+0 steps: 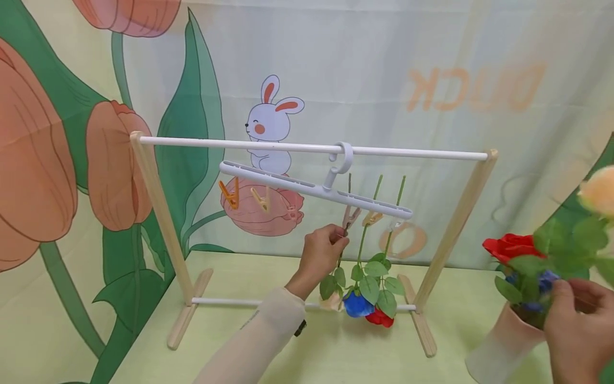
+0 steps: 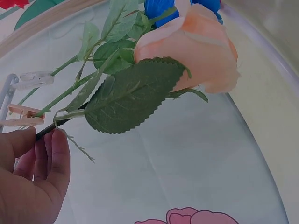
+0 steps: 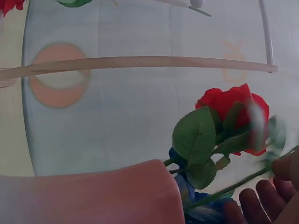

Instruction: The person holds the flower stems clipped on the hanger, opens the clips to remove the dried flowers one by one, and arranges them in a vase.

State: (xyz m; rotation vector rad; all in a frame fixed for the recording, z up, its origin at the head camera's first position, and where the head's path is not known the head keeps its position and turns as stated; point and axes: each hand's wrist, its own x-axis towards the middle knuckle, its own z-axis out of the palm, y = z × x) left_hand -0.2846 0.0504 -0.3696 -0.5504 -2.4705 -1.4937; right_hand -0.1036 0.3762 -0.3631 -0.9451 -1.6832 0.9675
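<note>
Nearest you, your right hand (image 1: 578,325) curls its fingers round a green stem (image 3: 224,190) among the flowers in the pink vase (image 1: 501,341), at the lower right of the table (image 1: 336,352). The vase holds a red rose (image 1: 509,248), a blue bloom (image 1: 544,281) and a peach rose (image 1: 597,194). Risk: a sideways pull on the stem may tip the vase or drag the neighbouring flowers out with it, since their leaves are tangled.

Farther off, your left hand (image 1: 320,256) pinches the stem of the peach flower (image 2: 187,46) just below its clip (image 1: 350,216) on the white hanger (image 1: 312,188). The flower hangs head down beside the clipped blue flower (image 1: 357,305) and red flower (image 1: 380,318). Risk: the hanger already slopes down to the right, three flowers loading that end while the clips (image 1: 230,193) at the left end hang bare. A downward tug may slip the stem from the clip, or slide the hook (image 1: 341,157) along the rail (image 1: 312,148).

Farthest, the wooden rack (image 1: 153,213) stands on narrow feet; a hard pull may rock it against the printed backdrop (image 1: 431,80).
</note>
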